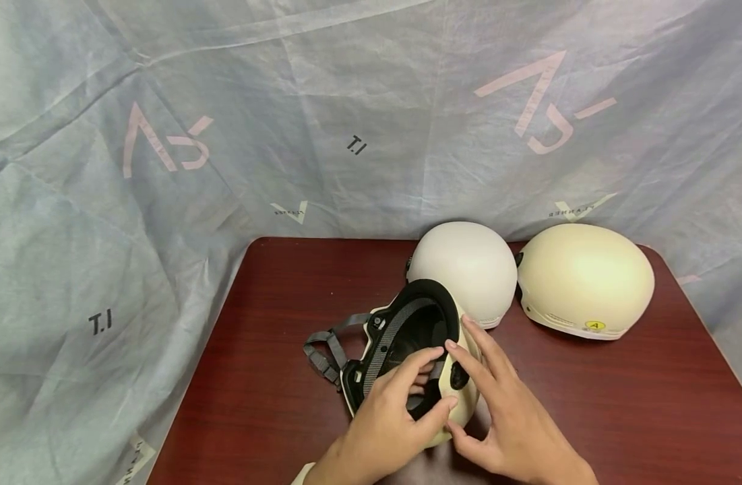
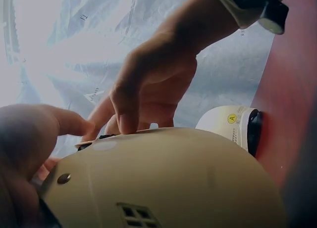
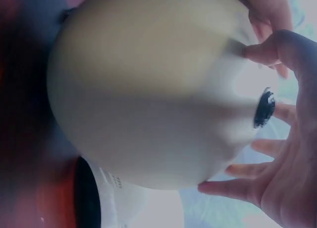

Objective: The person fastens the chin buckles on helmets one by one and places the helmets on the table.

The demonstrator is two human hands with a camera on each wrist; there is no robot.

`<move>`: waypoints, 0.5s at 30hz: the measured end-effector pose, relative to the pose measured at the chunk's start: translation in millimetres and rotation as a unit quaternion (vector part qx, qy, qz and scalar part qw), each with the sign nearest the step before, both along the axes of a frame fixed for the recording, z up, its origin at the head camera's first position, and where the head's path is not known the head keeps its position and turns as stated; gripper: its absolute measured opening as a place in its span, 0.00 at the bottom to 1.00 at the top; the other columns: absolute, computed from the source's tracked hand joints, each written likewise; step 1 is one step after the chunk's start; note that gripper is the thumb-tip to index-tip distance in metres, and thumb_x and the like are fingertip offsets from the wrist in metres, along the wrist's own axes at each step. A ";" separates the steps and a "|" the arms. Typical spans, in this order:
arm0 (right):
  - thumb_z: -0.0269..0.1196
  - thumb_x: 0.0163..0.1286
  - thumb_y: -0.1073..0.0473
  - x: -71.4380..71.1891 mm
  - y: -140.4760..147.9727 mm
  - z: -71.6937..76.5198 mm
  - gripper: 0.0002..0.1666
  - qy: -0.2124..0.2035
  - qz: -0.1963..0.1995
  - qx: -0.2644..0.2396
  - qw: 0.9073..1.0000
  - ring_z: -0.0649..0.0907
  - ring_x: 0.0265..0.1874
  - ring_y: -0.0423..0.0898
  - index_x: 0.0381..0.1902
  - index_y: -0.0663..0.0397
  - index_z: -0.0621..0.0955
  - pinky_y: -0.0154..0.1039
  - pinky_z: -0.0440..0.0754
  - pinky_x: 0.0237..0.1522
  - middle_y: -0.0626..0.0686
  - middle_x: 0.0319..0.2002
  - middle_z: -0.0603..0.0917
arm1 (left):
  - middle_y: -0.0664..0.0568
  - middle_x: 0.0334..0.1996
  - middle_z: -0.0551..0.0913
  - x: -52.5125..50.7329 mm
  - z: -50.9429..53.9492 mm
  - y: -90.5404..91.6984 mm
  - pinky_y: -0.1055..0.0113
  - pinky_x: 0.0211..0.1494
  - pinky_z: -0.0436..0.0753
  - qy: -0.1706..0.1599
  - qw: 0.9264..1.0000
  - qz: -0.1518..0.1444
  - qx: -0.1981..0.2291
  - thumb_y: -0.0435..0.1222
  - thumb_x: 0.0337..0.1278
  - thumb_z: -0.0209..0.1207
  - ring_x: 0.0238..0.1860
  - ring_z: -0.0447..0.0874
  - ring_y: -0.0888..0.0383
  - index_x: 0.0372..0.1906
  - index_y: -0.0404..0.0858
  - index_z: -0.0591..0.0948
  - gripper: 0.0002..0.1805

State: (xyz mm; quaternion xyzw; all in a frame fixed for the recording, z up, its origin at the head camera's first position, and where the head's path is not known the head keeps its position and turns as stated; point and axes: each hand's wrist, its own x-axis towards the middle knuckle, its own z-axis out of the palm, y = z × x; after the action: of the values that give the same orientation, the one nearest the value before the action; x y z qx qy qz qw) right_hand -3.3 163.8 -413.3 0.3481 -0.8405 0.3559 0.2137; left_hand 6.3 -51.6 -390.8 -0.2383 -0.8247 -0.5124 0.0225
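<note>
A cream helmet lies tipped at the table's front, its black-lined inside turned toward the left. My left hand grips its near rim, thumb on the outer shell and several fingers inside. On the shell's right side, my right hand rests its spread, mostly straight fingertips, thumb apart from the index finger. Between them, the right wrist view has a black oval part on the shell. A grey chin strap with a buckle hangs off the helmet's left side. The left wrist view shows a small vent grille on the shell.
Behind the held helmet stands a white helmet. Beside it on the right is another cream helmet with a yellow sticker marked A. All are on a dark red wooden table, backed by a grey printed cloth.
</note>
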 end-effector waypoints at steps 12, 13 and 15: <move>0.66 0.70 0.41 -6.1 13.0 0.8 0.34 -0.017 0.014 -0.007 1.000 0.63 0.83 0.59 0.60 0.62 0.78 0.32 0.54 0.84 0.65 0.76 0.71 | 0.56 0.76 0.73 0.2 -11.9 -6.8 0.62 0.75 0.78 0.082 0.988 -0.080 -0.107 0.48 0.73 0.65 0.74 0.76 0.60 0.80 0.45 0.65 0.38; 0.66 0.71 0.42 -6.5 13.7 -0.2 0.31 -0.020 0.014 -0.007 1.000 0.64 0.82 0.59 0.59 0.60 0.79 0.32 0.55 0.84 0.64 0.75 0.72 | 0.56 0.76 0.73 0.1 -12.9 -6.5 0.62 0.75 0.78 0.070 0.988 -0.085 -0.109 0.48 0.73 0.64 0.74 0.76 0.60 0.81 0.45 0.64 0.38; 0.65 0.72 0.42 -7.6 15.0 -2.6 0.27 -0.020 0.013 -0.011 1.000 0.66 0.81 0.59 0.55 0.57 0.80 0.31 0.56 0.83 0.62 0.72 0.76 | 0.55 0.76 0.73 -0.1 -14.3 -6.1 0.62 0.75 0.78 0.056 0.988 -0.086 -0.117 0.48 0.74 0.64 0.73 0.76 0.60 0.82 0.43 0.63 0.40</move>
State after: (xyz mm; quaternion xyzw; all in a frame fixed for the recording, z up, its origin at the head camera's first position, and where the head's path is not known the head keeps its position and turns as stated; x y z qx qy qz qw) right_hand -10.9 178.8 -415.9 0.3500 -0.8359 0.3746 0.1962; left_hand 6.2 -57.7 -405.1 -0.3378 -0.8528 -0.3982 -0.0038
